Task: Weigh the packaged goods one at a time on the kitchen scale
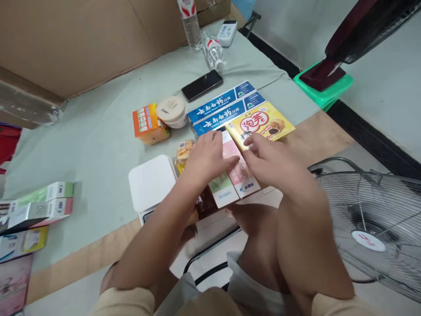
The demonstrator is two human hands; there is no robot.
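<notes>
A green-and-white box (224,191) and a pink-and-white box (245,175) lie side by side at the table's front edge. My left hand (208,156) rests across them, its thumb spread over the pink one and its fingertips at their far ends. A yellow puff snack box (279,123) lies beyond the pink box. Over its near left corner, my right hand (268,156) has its index finger and thumb apart, with the other fingers partly hidden. Two blue toothpaste boxes (220,118) lie behind. Dark brown packaging (207,202) shows beneath my left forearm.
Left of my hands are a white scale (153,182), a small snack pack (184,150), an orange box (149,123) and a Dove tub (172,110). A phone (202,85) and water bottles (213,50) lie farther back. A fan (368,232) stands right; more boxes (49,202) sit left.
</notes>
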